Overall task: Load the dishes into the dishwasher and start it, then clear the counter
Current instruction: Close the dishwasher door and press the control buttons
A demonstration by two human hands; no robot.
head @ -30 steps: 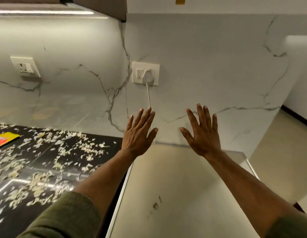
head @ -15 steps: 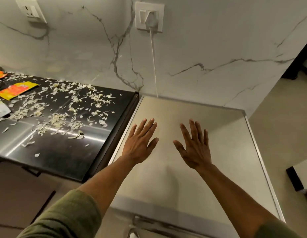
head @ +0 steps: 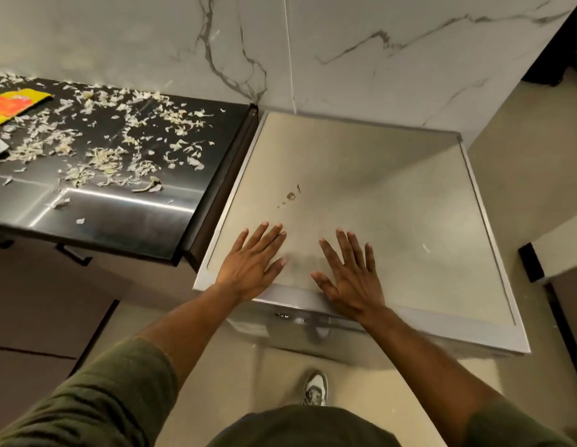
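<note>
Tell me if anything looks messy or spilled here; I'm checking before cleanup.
Yes. Pale vegetable scraps lie scattered across the black counter, beside an orange-yellow packet. A small dried stain marks the dishwasher top.

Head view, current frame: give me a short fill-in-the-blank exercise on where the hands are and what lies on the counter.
1. Both hands, the left hand and the right hand, have their fingers ____ and hold nothing.
2. The black counter is littered with pale ____.
3. The yellow and orange packet lies on the ____ counter.
4. A white cord runs down the ____ wall behind the steel appliance top.

Missing words: straight; scraps; black; marble
</note>
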